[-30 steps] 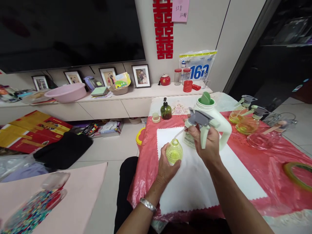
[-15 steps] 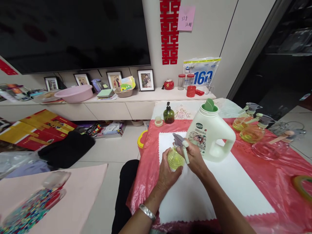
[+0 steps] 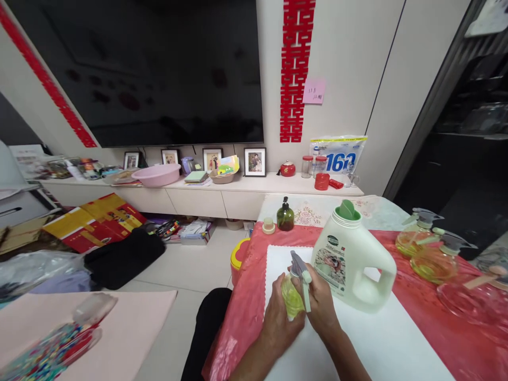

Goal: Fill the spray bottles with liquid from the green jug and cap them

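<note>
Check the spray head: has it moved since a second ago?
Yes. The spray head has come down from level with the white jug's neck onto the small yellow bottle, pinched by the right hand.

Spray head [image 3: 298, 267] (held aloft earlier) now seated on yellow bottle [image 3: 291, 299]; right hand [image 3: 322, 304] lowered onto it.

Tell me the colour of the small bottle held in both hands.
Translucent yellow-green, with a grey and pale-green trigger sprayer on top; the small bottle shows in the head view.

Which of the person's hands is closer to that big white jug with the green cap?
Right. The right hand sits just in front of the white jug, on the sprayer top; the left hand holds the small yellow bottle, farther off.
</note>
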Action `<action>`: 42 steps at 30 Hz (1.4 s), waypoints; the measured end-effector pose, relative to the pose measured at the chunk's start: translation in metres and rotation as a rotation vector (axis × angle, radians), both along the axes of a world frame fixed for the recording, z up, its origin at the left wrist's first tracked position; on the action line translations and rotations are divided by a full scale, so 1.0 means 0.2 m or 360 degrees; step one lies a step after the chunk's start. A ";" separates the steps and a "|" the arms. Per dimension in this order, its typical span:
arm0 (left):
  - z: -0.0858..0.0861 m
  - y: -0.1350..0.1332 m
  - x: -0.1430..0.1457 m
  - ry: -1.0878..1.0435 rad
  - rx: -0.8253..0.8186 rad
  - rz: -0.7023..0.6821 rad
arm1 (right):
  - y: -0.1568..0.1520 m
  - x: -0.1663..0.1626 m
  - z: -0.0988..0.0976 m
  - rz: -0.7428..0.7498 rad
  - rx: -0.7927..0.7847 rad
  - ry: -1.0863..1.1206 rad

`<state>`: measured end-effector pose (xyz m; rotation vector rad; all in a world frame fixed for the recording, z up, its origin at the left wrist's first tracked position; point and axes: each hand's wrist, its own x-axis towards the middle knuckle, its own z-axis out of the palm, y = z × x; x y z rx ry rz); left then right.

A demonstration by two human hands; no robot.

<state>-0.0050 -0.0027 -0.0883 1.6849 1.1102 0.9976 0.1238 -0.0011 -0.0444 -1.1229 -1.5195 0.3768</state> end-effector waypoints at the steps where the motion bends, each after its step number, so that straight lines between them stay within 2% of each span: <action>1: 0.01 0.00 -0.01 0.0038 -0.0031 -0.0046 | 0.00 0.00 -0.01 -0.0016 0.0018 -0.0008; 5: 0.06 0.01 -0.07 0.0188 -0.0163 -0.0150 | 0.01 0.00 -0.05 -0.0103 0.0092 -0.0055; 9: 0.12 0.02 -0.12 0.0001 -0.0284 -0.0019 | 0.01 -0.01 -0.10 -0.0195 0.0156 -0.0101; 12: 0.19 0.03 -0.14 -0.0267 -0.0168 0.0160 | 0.03 -0.01 -0.16 -0.0240 0.0202 -0.0121; 15: 0.24 0.05 -0.12 -0.0484 0.0012 0.0152 | 0.05 0.00 -0.25 -0.0297 0.0272 -0.0141; 18: 0.23 0.08 -0.06 -0.0714 0.0032 0.0030 | 0.08 0.02 -0.31 -0.0333 0.0343 -0.0152; 21: 0.18 0.12 0.00 -0.0936 -0.0010 0.0040 | 0.11 0.05 -0.34 -0.0346 0.0387 -0.0154; 25: 0.15 0.16 0.06 -0.1027 -0.0084 0.0105 | 0.12 0.06 -0.34 -0.0334 0.0399 -0.0124; 33: 0.17 0.18 0.05 -0.0814 -0.0002 0.0195 | 0.08 0.04 -0.29 -0.0257 0.0326 -0.0084; 42: 0.20 0.16 0.03 -0.0748 -0.0001 0.0175 | 0.03 0.06 -0.18 0.0066 0.0076 -0.0025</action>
